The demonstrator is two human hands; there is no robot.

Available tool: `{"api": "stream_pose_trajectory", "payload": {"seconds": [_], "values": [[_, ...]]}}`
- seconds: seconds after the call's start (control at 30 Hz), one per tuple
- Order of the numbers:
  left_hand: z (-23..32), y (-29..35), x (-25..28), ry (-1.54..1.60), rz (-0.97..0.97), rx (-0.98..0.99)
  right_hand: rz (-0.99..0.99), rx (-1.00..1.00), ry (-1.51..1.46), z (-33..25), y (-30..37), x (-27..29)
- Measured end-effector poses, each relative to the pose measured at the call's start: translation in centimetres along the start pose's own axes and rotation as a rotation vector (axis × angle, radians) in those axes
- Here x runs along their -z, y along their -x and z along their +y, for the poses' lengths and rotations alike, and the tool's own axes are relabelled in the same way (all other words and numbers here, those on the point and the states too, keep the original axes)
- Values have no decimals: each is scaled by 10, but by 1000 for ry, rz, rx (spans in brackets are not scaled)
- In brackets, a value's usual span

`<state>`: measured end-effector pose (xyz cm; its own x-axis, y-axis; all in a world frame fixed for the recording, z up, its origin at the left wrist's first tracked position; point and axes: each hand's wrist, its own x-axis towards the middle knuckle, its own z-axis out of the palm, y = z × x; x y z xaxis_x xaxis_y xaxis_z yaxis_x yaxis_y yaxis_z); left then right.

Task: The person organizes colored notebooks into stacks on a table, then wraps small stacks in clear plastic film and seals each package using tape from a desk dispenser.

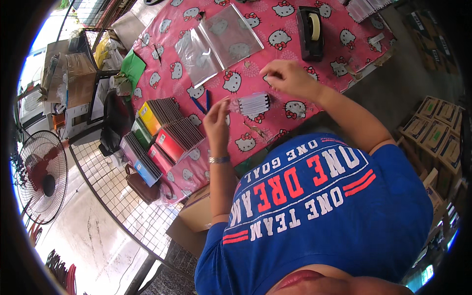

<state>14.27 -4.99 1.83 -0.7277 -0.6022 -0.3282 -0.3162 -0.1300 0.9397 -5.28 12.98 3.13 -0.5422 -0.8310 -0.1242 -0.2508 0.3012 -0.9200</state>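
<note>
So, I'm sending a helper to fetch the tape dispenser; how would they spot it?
Find the pink table. Beyond the right hand sits the tape dispenser. It is long and black with a pale roll, unlike the flat, clear sleeve to its left.

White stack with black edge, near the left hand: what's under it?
Pink printed table cover shows around the white stack, which lies beside the left hand. Directly beneath, the stack itself blocks the view; can't tell.

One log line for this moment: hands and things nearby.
Left hand: at left end of pack; right hand: near pack, grip unclear; tape dispenser: beyond right hand; clear plastic: on pink cloth
</note>
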Motion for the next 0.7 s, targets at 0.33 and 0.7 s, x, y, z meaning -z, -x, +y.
{"api": "stream_pose_trajectory", "payload": {"seconds": [0.33,0.7], "values": [[-81,-28,-26,740,-296,301,179,-56,-493,99,12,-101],[-79,-22,-40,565,-82,194,-2,-386,-804,87,5,-113]]}}
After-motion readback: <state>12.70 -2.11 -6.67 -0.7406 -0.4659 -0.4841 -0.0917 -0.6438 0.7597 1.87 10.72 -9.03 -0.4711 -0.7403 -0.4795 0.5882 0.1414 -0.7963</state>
